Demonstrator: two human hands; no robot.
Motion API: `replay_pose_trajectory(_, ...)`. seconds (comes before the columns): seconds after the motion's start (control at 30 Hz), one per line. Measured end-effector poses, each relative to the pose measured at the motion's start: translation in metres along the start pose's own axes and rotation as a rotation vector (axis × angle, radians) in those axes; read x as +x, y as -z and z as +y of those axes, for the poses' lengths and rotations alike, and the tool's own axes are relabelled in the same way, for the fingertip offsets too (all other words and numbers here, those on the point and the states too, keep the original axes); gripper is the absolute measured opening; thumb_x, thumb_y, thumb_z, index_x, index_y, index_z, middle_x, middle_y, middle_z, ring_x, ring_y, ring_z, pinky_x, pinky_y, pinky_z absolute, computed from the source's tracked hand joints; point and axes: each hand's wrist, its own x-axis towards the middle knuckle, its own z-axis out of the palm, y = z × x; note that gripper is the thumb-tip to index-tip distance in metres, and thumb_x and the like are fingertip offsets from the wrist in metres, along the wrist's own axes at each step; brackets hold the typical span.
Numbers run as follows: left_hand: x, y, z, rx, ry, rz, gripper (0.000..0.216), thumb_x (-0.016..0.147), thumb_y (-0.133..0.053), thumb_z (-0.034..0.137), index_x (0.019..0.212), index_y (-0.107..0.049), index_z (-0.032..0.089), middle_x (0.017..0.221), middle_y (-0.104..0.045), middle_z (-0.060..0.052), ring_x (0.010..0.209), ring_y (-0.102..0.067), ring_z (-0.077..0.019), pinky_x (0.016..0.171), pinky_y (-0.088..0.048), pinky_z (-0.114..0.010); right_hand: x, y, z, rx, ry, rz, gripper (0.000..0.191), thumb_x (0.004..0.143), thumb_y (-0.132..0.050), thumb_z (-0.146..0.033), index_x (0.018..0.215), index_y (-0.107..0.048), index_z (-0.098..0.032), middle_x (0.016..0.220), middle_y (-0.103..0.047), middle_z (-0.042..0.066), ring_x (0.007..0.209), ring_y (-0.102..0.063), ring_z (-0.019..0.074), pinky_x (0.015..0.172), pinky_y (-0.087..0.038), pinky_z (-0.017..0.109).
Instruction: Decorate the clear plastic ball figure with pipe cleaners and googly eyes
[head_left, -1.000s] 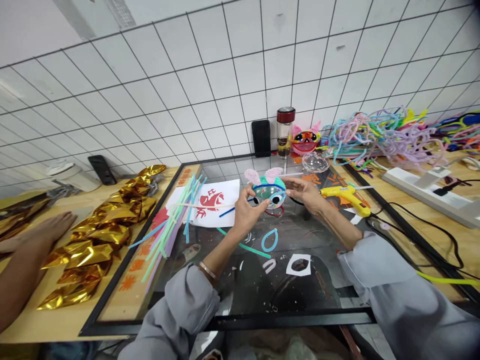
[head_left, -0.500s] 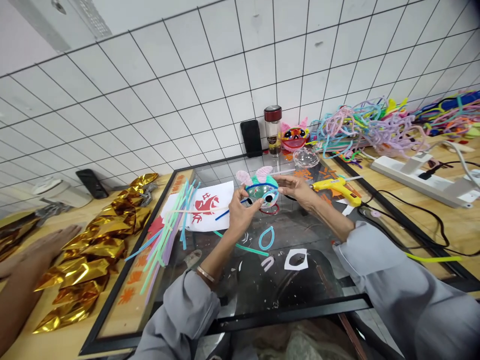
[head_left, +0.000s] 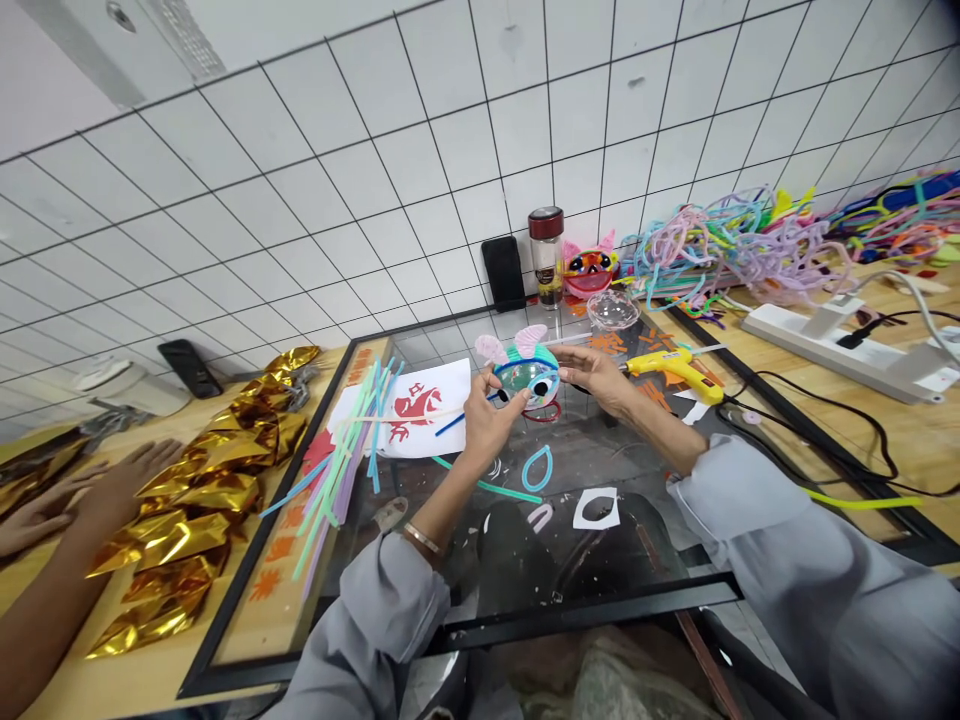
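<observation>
My left hand (head_left: 489,412) is closed on a pipe-cleaner animal head (head_left: 519,376), thumb across its front and fingers at its left side. The head has pink ears, a green top, a dark blue band, a clear rounded front and black-and-white eyes. From the right, my right hand (head_left: 600,382) pinches the head's edge, close to the light blue loop around one eye; the fingertips are partly hidden. Below on the glass lie a blue pipe-cleaner loop (head_left: 537,468), a green pipe cleaner (head_left: 510,494), a lilac bent piece (head_left: 540,517) and white paper with a hole (head_left: 580,514).
A yellow glue gun (head_left: 679,372) lies to the right, near a power strip (head_left: 840,350). Pipe cleaners (head_left: 341,470) and red-printed paper (head_left: 450,395) lie left. Behind stand a jar (head_left: 547,262) and a pink animal head (head_left: 589,275). Another person's hands (head_left: 124,485) rest beside gold foil (head_left: 180,540).
The view has shifted slightly. Both my hands keep their hold on the animal head, nearly in place. At the far left, more of the other person's hands shows.
</observation>
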Motion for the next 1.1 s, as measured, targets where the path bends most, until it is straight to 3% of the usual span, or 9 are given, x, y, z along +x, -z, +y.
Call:
replay_pose_trajectory(0.6,0.0,-0.0017,0.0032,-0.002,0.009,0.003,0.036,0.07,-0.074,0.03,0.082,-0.041,0.025,0.13,-0.062,-0.01,0.127,-0.056,-0.0249,0.108,-0.041,-0.04,-0.0021,-0.0008,0.0019,0.017,-0.024,0.058,0.046,0.057,-0.088,-0.037,0.098,-0.074,-0.024,0.104,-0.076,0.005,0.1,-0.066,0.0229,0.092,-0.05,0.04)
replay_pose_trajectory(0.9,-0.0001,-0.001,0.0026,-0.022,-0.004,0.012,0.035,0.069,-0.074,0.032,0.081,-0.042,0.024,0.128,-0.063,-0.015,0.131,-0.054,-0.0282,0.108,-0.039,-0.042,-0.0029,-0.0037,0.0006,0.0,0.005,0.102,0.038,0.052,-0.089,-0.04,0.069,-0.061,-0.021,0.082,-0.069,0.0,0.074,-0.059,0.0146,0.074,-0.048,0.031)
replay_pose_trajectory(1.1,-0.0006,-0.0002,0.0039,0.008,-0.006,0.003,0.035,0.071,-0.073,0.033,0.081,-0.04,0.025,0.128,-0.064,-0.012,0.126,-0.057,-0.0259,0.107,-0.041,-0.042,-0.003,-0.0034,-0.0003,-0.05,0.009,0.082,0.034,0.054,-0.087,-0.043,0.063,-0.063,-0.021,0.074,-0.065,0.0,0.077,-0.057,0.0164,0.074,-0.045,0.031)
